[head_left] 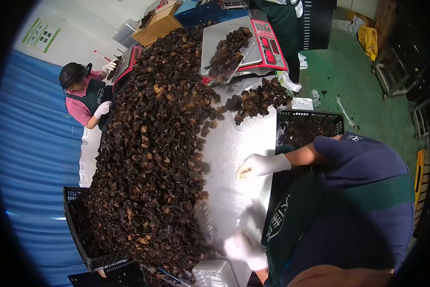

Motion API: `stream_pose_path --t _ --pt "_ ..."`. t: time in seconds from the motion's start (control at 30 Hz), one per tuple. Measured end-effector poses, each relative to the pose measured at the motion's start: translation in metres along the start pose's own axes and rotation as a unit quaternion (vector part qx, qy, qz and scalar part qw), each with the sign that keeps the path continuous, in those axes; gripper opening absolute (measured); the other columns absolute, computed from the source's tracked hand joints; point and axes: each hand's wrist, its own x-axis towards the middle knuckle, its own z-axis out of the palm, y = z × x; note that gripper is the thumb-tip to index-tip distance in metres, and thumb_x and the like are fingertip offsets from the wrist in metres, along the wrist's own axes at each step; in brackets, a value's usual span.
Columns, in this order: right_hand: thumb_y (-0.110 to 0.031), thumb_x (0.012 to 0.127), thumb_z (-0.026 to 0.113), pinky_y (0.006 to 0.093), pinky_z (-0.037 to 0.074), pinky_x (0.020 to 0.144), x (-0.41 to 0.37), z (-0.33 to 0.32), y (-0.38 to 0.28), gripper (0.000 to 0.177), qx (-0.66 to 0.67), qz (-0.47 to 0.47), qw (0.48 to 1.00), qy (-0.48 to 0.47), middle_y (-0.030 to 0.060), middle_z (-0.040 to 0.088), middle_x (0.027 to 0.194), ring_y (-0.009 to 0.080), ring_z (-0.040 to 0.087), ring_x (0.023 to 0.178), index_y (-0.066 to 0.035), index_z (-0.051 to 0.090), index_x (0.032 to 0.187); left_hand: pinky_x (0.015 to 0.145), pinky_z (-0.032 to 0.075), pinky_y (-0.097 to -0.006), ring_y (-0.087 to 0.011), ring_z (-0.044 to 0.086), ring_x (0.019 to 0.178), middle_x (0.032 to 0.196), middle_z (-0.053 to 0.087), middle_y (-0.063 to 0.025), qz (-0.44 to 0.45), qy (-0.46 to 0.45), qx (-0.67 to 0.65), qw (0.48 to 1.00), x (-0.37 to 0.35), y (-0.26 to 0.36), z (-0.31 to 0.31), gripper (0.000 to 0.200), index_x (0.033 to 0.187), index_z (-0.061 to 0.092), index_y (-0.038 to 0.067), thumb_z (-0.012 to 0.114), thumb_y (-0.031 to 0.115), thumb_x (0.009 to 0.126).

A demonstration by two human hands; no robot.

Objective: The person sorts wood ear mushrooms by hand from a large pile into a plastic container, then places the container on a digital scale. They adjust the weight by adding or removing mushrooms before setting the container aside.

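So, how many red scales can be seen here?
2: one red scale at the upper centre; the second red scale at the upper left, near the co-worker. Others may be hidden.

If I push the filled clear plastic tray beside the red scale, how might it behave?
The clear plastic tray may flex, since its rim looks thin. Its loosely heaped dark brown ruffled pieces could spill. The shiny, pale tabletop might let it slide.
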Motion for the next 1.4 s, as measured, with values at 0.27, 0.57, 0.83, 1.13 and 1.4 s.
stream_pose_path --t 0.27,0.57,0.83,1.13,1.4 --pt "-0.017 0.090 0.061 0.0349 0.051 0.082 0.033 -0.072 -0.038 0.019 -0.038 0.019 0.995 0.092 0.0094 0.070 0.099 0.0219 0.067 0.090 -0.007 0.071 0.103 0.073 0.051 -0.0396 -0.0281 0.062 0.083 0.096 0.065 -0.0088 0.043 -0.304 -0.169 0.936 0.015 0.038 0.095 0.028 0.108 0.065 0.007 0.067 0.026 0.088" --pt "-0.030 0.079 0.065 0.0494 0.038 0.097 0.145 -0.025 -0.001 0.064 -0.402 -0.067 0.910 0.078 0.0184 0.043 0.139 0.0362 0.042 0.128 -0.018 0.048 0.140 0.081 0.049 -0.0420 -0.0340 0.062 0.088 0.095 0.064 -0.0168 -0.150 -0.194 -0.134 0.960 0.032 -0.009 0.069 0.031 0.114 0.063 0.001 0.068 0.012 0.086" --pt "-0.023 0.079 0.068 0.0469 0.042 0.099 0.105 0.022 -0.005 0.046 -0.318 -0.146 0.934 -0.072 0.0133 0.053 0.134 0.0342 0.048 0.126 -0.013 0.064 0.123 0.098 0.047 -0.0398 -0.0357 0.059 0.113 0.126 0.058 -0.0194 -0.151 -0.073 -0.098 0.981 0.092 -0.085 0.145 0.042 0.129 0.057 0.004 0.060 0.006 0.087" --pt "-0.025 0.084 0.064 0.0411 0.045 0.101 0.176 -0.036 -0.010 0.039 -0.238 -0.029 0.967 0.082 0.0132 0.060 0.126 0.0300 0.056 0.119 -0.014 0.066 0.122 0.089 0.051 -0.0390 -0.0317 0.063 0.104 0.114 0.064 -0.0155 -0.153 -0.131 -0.101 0.974 0.081 -0.038 0.132 0.022 0.103 0.070 0.001 0.061 0.009 0.084" --pt "-0.044 0.078 0.070 0.0465 0.042 0.104 0.231 -0.008 0.005 0.062 -0.366 0.023 0.930 0.000 0.0237 0.041 0.143 0.0408 0.044 0.128 -0.023 0.055 0.135 0.092 0.045 -0.0419 -0.0332 0.057 0.105 0.115 0.061 -0.0177 -0.185 -0.057 0.085 0.977 -0.012 -0.051 0.079 0.038 0.120 0.063 0.003 0.067 0.009 0.082"
